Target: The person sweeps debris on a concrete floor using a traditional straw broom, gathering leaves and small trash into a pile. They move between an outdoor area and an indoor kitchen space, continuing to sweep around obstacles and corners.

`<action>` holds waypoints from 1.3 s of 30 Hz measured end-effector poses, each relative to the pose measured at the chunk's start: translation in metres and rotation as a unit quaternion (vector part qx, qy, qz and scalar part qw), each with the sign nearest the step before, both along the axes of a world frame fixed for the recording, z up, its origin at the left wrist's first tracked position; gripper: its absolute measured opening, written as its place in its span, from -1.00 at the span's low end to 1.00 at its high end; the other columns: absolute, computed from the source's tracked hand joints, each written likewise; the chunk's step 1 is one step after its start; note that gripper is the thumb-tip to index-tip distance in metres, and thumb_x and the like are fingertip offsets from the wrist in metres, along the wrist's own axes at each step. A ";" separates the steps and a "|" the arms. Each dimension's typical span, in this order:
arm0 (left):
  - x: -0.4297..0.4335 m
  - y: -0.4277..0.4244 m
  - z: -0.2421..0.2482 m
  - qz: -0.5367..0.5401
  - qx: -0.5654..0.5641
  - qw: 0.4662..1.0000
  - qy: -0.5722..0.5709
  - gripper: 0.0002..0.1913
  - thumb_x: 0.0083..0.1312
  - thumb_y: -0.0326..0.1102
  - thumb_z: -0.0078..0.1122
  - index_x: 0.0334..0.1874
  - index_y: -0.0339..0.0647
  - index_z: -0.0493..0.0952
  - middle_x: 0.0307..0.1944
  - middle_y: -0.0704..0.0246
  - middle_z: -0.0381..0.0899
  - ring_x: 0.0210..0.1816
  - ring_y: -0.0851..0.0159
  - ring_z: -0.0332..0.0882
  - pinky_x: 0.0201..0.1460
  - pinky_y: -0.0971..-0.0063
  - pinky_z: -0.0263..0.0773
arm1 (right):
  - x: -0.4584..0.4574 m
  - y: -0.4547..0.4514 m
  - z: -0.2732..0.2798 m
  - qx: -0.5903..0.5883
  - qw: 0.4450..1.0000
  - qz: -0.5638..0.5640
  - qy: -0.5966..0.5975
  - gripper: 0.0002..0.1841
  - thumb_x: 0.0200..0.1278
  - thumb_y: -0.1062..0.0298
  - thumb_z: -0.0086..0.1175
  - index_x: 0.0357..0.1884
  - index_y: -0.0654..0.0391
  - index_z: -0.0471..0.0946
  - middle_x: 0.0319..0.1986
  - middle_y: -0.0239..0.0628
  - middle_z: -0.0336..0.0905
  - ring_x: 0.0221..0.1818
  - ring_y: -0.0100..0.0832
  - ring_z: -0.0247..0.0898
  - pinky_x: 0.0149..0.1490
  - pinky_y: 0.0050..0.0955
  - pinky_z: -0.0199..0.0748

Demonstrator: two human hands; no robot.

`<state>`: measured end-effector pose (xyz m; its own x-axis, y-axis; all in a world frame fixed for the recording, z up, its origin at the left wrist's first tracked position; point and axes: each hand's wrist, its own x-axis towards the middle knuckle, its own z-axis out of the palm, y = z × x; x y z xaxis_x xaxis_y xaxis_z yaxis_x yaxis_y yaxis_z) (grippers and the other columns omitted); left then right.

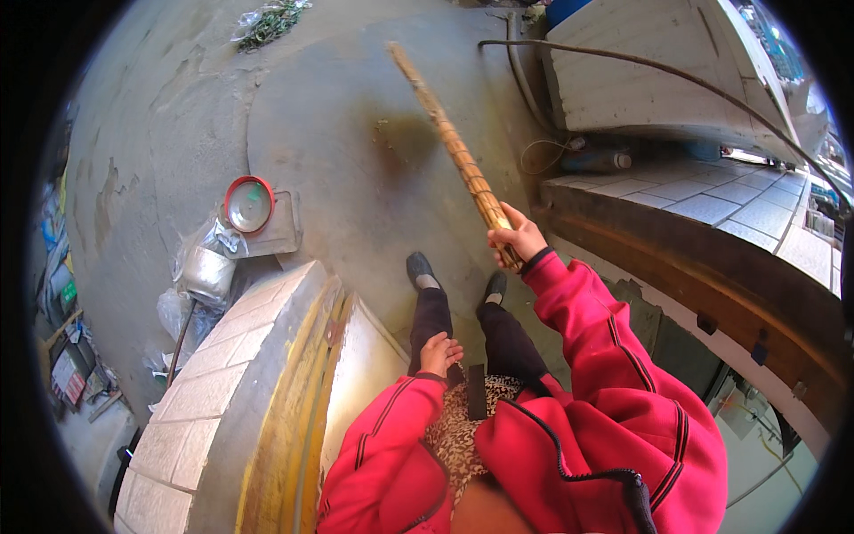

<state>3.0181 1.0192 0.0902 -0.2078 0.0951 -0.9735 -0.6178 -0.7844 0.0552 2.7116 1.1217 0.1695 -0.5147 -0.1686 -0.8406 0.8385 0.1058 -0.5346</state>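
My right hand (519,235) is closed around the lower end of a long bundle of bound stalks (460,150), probably a worn broom or its handle. The bundle slants up and to the left over the concrete floor (320,173), its frayed tip at the top middle. My left hand (440,354) holds nothing; it hangs in front of my left thigh with the fingers somewhat apart. Both arms wear pink-red sleeves with black piping. My dark shoes (419,265) stand on the floor between the hands and the doorway's sides.
Left of my feet stand a red-rimmed round container (249,205) on a grey slab (287,227) and a metal pot (209,272) among plastic bags. A tiled wall edge (207,394) is at my left. A tiled ledge (707,190) with a bottle and a white box-like unit (654,73) is at my right.
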 end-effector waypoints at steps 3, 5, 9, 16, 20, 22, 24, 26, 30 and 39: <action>-0.004 -0.009 -0.002 0.025 0.002 1.000 -0.003 -0.59 0.31 -0.43 -0.09 0.19 -0.36 0.20 -0.14 0.08 0.45 -0.24 0.13 0.53 -0.20 0.29 0.54 | -0.016 0.001 -0.015 0.063 0.996 -0.024 0.054 -0.31 0.00 0.51 0.06 0.27 0.13 0.12 -0.58 -0.22 0.41 -0.72 -0.36 0.33 -0.67 -0.38 0.34; -0.009 -0.012 -0.002 0.026 -0.001 1.000 0.002 -0.59 0.31 -0.42 -0.09 0.19 -0.36 0.19 -0.14 0.08 0.45 -0.24 0.13 0.53 -0.20 0.29 0.54 | -0.052 0.007 -0.061 0.080 0.994 -0.031 0.065 -0.72 0.01 0.49 0.05 -0.20 0.18 0.29 -0.63 -0.16 0.42 -0.76 -0.30 0.34 -0.69 -0.35 0.34; -0.016 -0.014 -0.014 0.044 0.007 0.999 0.020 -0.57 0.30 -0.41 -0.08 0.21 -0.32 0.18 -0.19 0.12 0.46 -0.26 0.13 0.54 -0.21 0.26 0.54 | -0.134 -0.016 -0.132 0.097 0.986 -0.085 -0.105 -0.76 0.03 0.40 0.12 -0.29 0.16 0.32 -0.65 -0.11 0.44 -0.75 -0.27 0.36 -0.69 -0.30 0.34; -0.091 -0.014 -0.009 0.069 -0.006 0.998 -0.011 -0.61 0.29 -0.42 -0.08 0.17 -0.29 0.22 -0.21 0.14 0.47 -0.28 0.14 0.54 -0.23 0.26 0.54 | -0.152 -0.025 -0.068 -0.072 0.991 0.111 -0.017 -0.64 0.08 0.42 0.08 -0.06 0.14 0.31 -0.65 -0.26 0.36 -0.73 -0.37 0.33 -0.68 -0.40 0.34; -0.154 -0.011 -0.003 0.107 -0.044 0.993 -0.001 -0.63 0.29 -0.43 -0.08 0.15 -0.30 0.24 -0.21 0.15 0.48 -0.28 0.15 0.55 -0.24 0.28 0.55 | -0.177 0.028 -0.036 -0.064 0.993 0.093 0.027 -0.44 0.07 0.46 0.07 0.17 0.12 0.21 -0.62 -0.25 0.39 -0.73 -0.40 0.33 -0.67 -0.44 0.35; -0.186 -0.006 -0.006 0.131 -0.056 0.990 0.002 -0.62 0.28 -0.43 -0.08 0.15 -0.31 0.23 -0.21 0.14 0.48 -0.28 0.15 0.55 -0.24 0.27 0.55 | -0.195 0.023 -0.032 0.024 0.998 0.053 0.010 -0.59 0.08 0.44 0.07 0.01 0.13 0.28 -0.64 -0.22 0.38 -0.73 -0.35 0.34 -0.67 -0.36 0.37; -0.218 0.003 -0.006 0.154 -0.057 0.986 -0.016 -0.60 0.27 -0.43 -0.06 0.16 -0.32 0.22 -0.21 0.12 0.48 -0.28 0.13 0.55 -0.25 0.25 0.56 | -0.223 0.009 -0.047 0.032 0.999 0.011 -0.029 -0.69 0.06 0.47 0.07 -0.15 0.12 0.27 -0.66 -0.21 0.36 -0.74 -0.30 0.34 -0.68 -0.30 0.37; -0.251 0.017 -0.005 0.173 -0.054 0.983 -0.007 -0.60 0.27 -0.43 -0.05 0.16 -0.32 0.22 -0.21 0.11 0.48 -0.29 0.13 0.55 -0.26 0.27 0.56 | -0.254 -0.016 -0.070 0.024 0.993 -0.011 -0.114 -0.71 0.01 0.49 0.10 -0.23 0.11 0.27 -0.66 -0.19 0.35 -0.72 -0.27 0.36 -0.67 -0.25 0.38; -0.335 0.037 0.012 0.183 -0.043 0.981 0.040 -0.65 0.29 -0.40 -0.02 0.12 -0.25 0.28 -0.23 0.19 0.51 -0.28 0.16 0.56 -0.25 0.29 0.54 | -0.277 -0.077 -0.058 -0.064 0.983 0.094 -0.144 -0.74 0.03 0.46 0.08 -0.23 0.12 0.29 -0.62 -0.20 0.37 -0.70 -0.28 0.37 -0.66 -0.29 0.39; -0.424 0.017 0.022 0.368 0.024 0.923 0.107 -0.63 0.29 -0.13 0.07 0.05 -0.16 0.32 -0.20 0.26 0.52 -0.20 0.18 0.54 -0.11 0.26 0.49 | -0.310 -0.047 0.026 -0.071 0.923 0.355 -0.131 -0.22 0.06 0.48 0.01 0.37 -0.04 -0.02 -0.54 -0.24 0.42 -0.69 -0.41 0.37 -0.64 -0.44 0.38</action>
